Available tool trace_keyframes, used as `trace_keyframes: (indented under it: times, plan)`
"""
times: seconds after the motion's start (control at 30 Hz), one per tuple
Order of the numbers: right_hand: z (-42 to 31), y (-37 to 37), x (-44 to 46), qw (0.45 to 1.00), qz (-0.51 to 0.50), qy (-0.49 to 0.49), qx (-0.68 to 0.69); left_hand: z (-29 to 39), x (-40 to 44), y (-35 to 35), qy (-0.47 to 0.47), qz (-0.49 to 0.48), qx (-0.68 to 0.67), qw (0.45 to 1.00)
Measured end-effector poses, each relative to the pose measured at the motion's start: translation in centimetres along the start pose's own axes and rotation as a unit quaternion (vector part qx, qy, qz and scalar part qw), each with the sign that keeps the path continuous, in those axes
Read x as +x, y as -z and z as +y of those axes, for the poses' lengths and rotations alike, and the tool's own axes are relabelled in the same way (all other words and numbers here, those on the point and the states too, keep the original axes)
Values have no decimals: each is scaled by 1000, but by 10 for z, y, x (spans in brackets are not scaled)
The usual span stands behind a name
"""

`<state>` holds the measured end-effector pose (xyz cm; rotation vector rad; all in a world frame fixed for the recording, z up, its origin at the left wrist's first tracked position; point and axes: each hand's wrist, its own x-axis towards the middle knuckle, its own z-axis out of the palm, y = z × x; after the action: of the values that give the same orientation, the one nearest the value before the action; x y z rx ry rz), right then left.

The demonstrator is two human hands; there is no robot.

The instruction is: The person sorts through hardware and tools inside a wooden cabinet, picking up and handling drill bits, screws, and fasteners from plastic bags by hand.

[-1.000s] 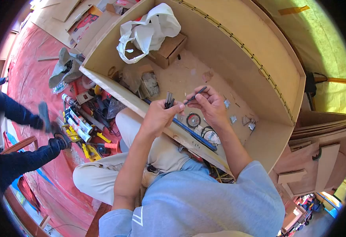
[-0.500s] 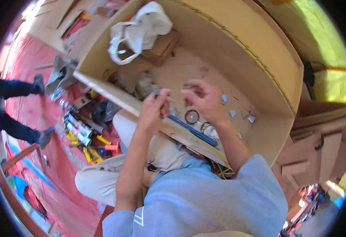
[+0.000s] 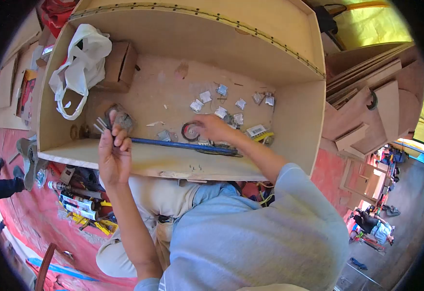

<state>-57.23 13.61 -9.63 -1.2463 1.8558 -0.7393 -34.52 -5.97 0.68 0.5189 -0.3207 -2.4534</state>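
Observation:
My left hand (image 3: 114,157) is raised at the left part of the front wall of a large wooden box (image 3: 299,126). Its fingers are closed around several thin metal rods (image 3: 100,125), whose ends stick up past the fingertips. Inside the box, my right hand (image 3: 214,129) has its fingers and thumb at the right rim of a dark roll of tape (image 3: 189,132). The fingertips are partly hidden. A long blue rod (image 3: 168,143) lies along the front wall, just below the roll. Behind my left hand sits a crumpled clear plastic bag (image 3: 123,121).
A white plastic bag (image 3: 83,60) and a cardboard box (image 3: 117,68) fill the box's left end. Small silvery packets (image 3: 205,97) are scattered over its floor, near a labelled packet (image 3: 256,130). Tubes and tools (image 3: 78,206) lie outside at left. Another person's legs (image 3: 4,185) show at far left.
The view has turned and shifted. My right hand has lowered from above the box floor to the roll of tape. My left hand is now farther left, with the metal rods showing clearly.

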Motion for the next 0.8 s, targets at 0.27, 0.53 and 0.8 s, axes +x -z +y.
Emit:
trace_keyframes:
  times: [0.27,0.53,0.8]
  plan:
    - [195,19,-87,925,-27,-276,-260,21,-10,3,-59,7,82,995]
    - [170,6,-79,929,17,-232,-287,38,-3,26,-52,100,209,971]
    - [156,5,-59,904,-68,-290,-308,32,3,23,-226,188,704,647]
